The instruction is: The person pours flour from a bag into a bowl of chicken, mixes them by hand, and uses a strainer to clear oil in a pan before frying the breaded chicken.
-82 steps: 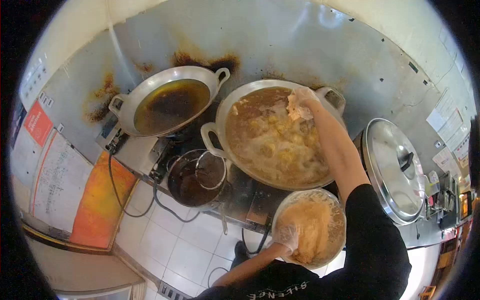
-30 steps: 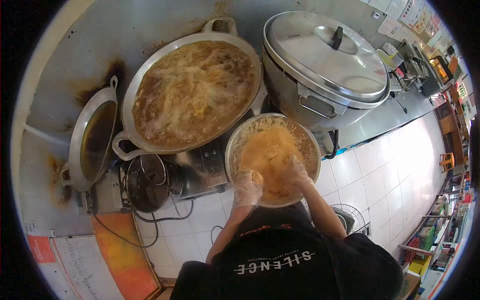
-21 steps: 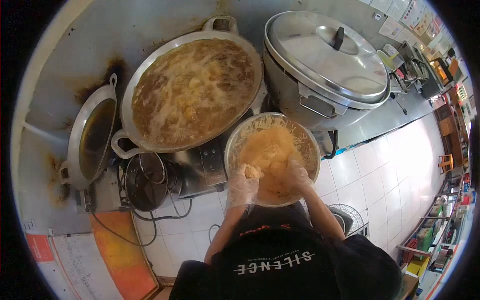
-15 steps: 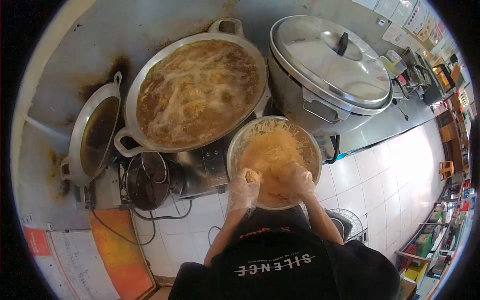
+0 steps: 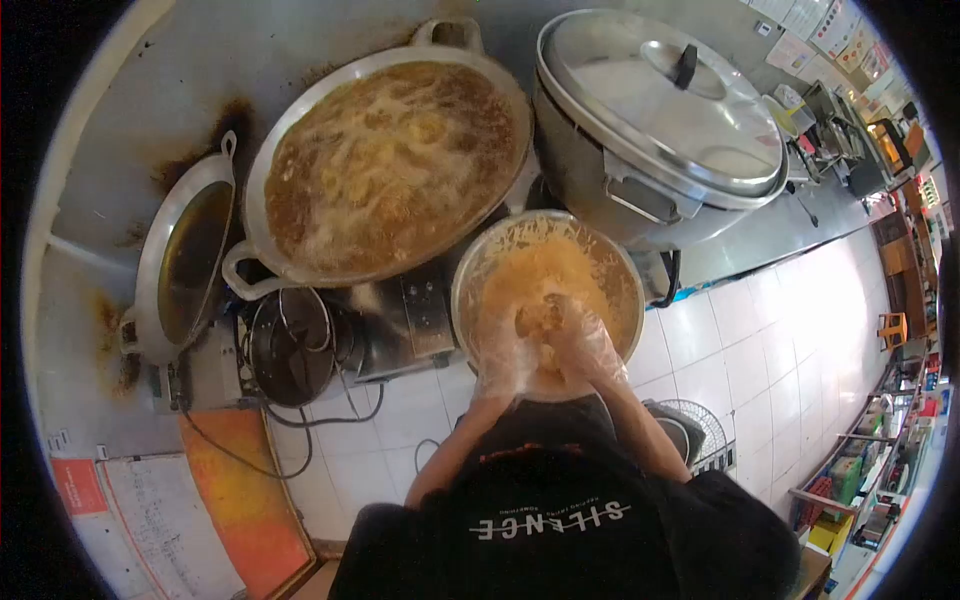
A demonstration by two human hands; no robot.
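Note:
A round metal bowl [image 5: 634, 330] holds a mound of orange-brown crumbly coating [image 5: 545, 268]. Over its near half are both my hands, in clear plastic gloves. My left hand [image 5: 505, 350] and my right hand [image 5: 585, 345] are close together, fingers curved around a coated lump [image 5: 540, 316] between them. Pale crumbs stick to the bowl's inner wall. The fingertips are partly lost in the coating and glove glare.
Behind the bowl, a large wok [image 5: 258, 200] holds bubbling oil with frothing pieces. A lidded steel pot [image 5: 660, 110] stands at right, a smaller wok [image 5: 150, 270] and a dark pot [image 5: 290, 350] at left. A wire basket [image 5: 705, 425] is low at right.
My hands have come together over the middle of the bowl; before, they were apart, my left hand with a lump at the left rim. The view has shifted slightly.

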